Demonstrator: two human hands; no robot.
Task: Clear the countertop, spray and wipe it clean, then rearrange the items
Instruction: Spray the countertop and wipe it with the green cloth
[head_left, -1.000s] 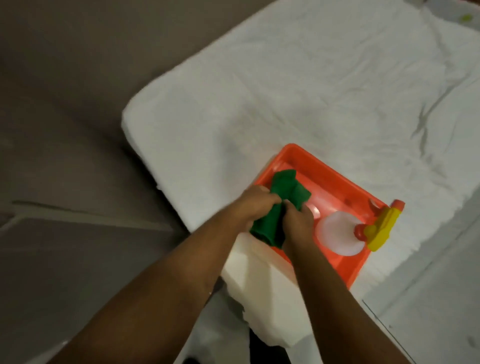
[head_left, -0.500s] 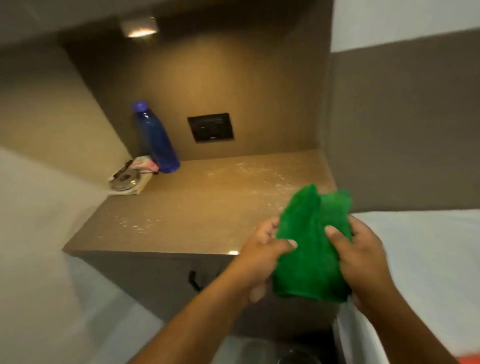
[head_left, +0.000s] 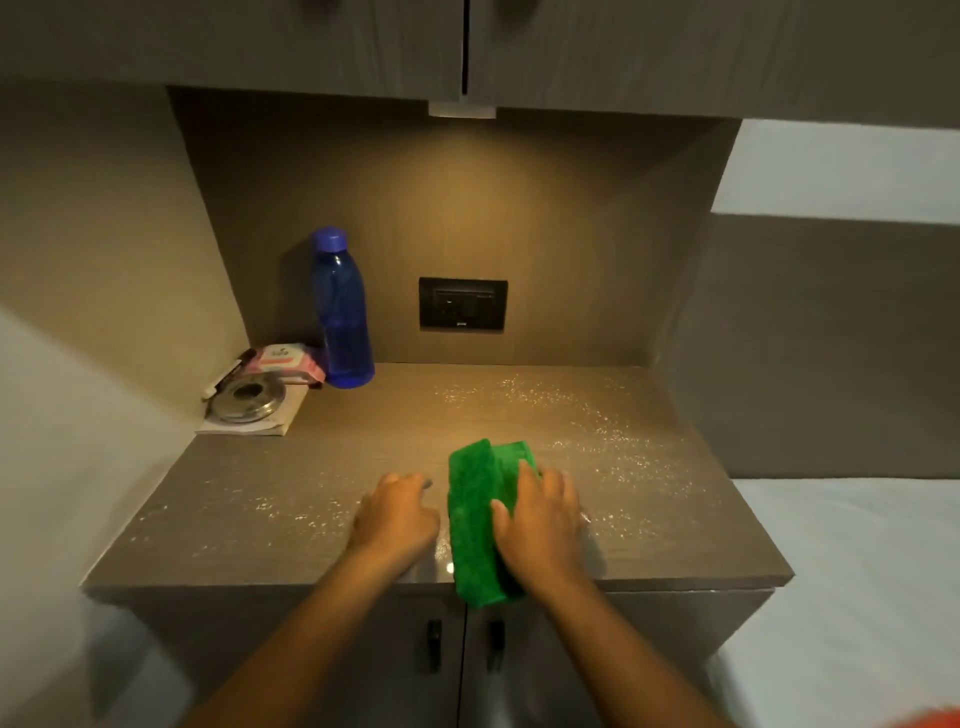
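A folded green cloth (head_left: 475, 519) lies on the grey-brown countertop (head_left: 291, 493) near its front edge, its near end hanging slightly over. My right hand (head_left: 540, 525) presses flat on the cloth's right side. My left hand (head_left: 397, 512) rests on the counter just left of the cloth, fingers spread, holding nothing. Spray droplets glisten across the counter's middle and right. At the back left stand a blue bottle (head_left: 341, 312), a pink wipes pack (head_left: 283, 361) and a round metal lid (head_left: 247, 400) on a folded paper.
A black socket plate (head_left: 462, 304) sits in the back wall. Upper cabinets (head_left: 462, 47) overhang the niche. Two cupboard doors with dark handles (head_left: 434, 644) are below the counter. A white bed (head_left: 852, 597) is at the right.
The view swung from the bed and orange tray to the counter. Both hands carried the green cloth over and laid it on the wet surface; the left hand let go.
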